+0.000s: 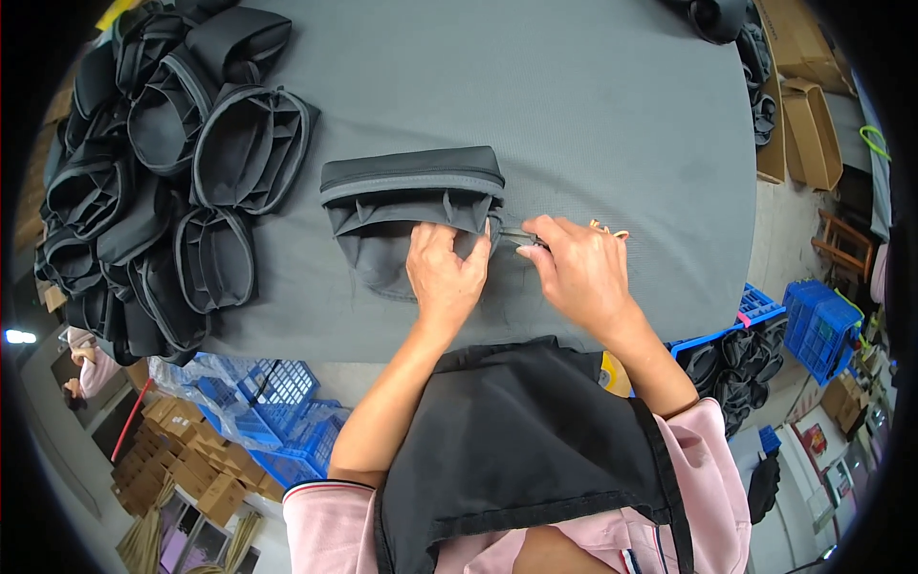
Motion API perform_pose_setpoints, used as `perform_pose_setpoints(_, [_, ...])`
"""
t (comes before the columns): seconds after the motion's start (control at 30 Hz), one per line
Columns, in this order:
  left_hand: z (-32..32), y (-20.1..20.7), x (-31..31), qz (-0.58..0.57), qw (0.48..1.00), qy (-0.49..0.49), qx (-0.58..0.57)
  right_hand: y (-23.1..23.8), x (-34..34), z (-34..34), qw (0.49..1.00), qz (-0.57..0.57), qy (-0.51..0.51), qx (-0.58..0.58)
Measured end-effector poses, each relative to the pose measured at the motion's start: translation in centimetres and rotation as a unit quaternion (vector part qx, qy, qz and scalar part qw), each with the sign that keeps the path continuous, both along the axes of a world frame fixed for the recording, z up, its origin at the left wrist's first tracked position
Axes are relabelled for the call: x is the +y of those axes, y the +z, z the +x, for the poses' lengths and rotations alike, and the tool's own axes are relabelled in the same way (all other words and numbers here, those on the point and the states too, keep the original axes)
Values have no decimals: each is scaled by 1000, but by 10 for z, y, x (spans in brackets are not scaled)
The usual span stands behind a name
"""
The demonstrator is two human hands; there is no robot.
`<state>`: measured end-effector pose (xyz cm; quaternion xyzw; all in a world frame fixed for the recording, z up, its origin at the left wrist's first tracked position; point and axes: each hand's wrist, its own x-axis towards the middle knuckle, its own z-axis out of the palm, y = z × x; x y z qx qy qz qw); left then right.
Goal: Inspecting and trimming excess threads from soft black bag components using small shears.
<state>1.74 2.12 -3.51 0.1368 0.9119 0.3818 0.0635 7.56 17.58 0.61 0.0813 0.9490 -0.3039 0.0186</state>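
Observation:
A black zippered pouch (pixel 411 182) lies on the grey cloth-covered table, its mouth gaping toward me and its inner divider pockets showing. My left hand (pixel 446 266) reaches into that mouth, with the fingertips hidden inside and the thumb at the right-hand wall, which it pinches. Just right of the pouch, my right hand (pixel 581 268) is closed around a slim metal tool (pixel 516 233), whose thin tips point at the pouch's right edge. Small orange loops (pixel 609 230) stick out beyond the knuckles; whether they belong to the tool I cannot tell.
Many similar black pouches (pixel 251 148) are heaped along the table's left side. More dark pieces sit at the far right by cardboard boxes (pixel 813 134). Blue crates (pixel 822 330) stand to the right and below the table's left edge. A black apron (pixel 526 430) covers my front.

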Motion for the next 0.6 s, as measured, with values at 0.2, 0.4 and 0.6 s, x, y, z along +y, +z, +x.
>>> perform_pose_setpoints(0.2, [0,-5,-2,-4,998,-8,55,-6,4,-2,999,-35,2,1])
perform_pose_setpoints(0.4, [-2,-2,-1,6,999,-9,49,-22,6,1,992,-119,-23,46])
perform_pose_setpoints(0.6, [-1,-3,-1,4,999,-12,53,-32,2,4,989,-102,-14,105])
